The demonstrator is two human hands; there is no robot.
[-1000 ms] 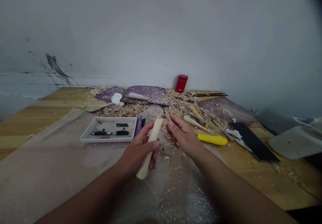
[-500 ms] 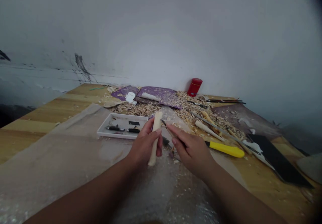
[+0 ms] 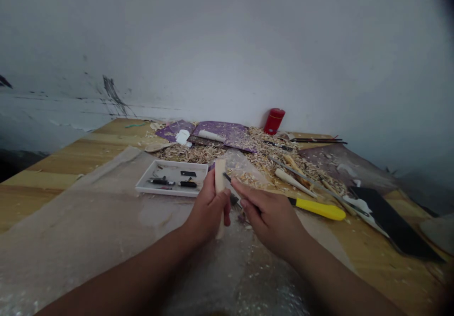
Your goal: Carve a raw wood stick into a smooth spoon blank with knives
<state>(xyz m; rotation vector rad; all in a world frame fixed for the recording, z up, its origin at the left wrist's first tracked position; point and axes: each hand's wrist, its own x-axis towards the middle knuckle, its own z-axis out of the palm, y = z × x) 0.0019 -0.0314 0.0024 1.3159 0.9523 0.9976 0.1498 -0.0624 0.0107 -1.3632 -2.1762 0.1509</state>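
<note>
My left hand is wrapped round a pale wooden stick, which stands nearly upright with its lower end showing beneath the fingers. Close on its right, my right hand grips a thin carving knife. The dark tip of the knife is at the side of the stick; whether it touches the wood I cannot tell. The knife's handle is hidden inside my right hand. Behind my left hand sits a white tray with small black tools in it.
Wood shavings heap across the back of the table. A yellow-handled tool, a tapered wooden piece and a black flat slab lie to the right. A red canister stands by the wall. Plastic sheeting covers the front.
The wooden stick has turned from a rightward lean to nearly upright in my left hand. My right hand has shifted slightly, and the knife tip sits a little lower and further left.
</note>
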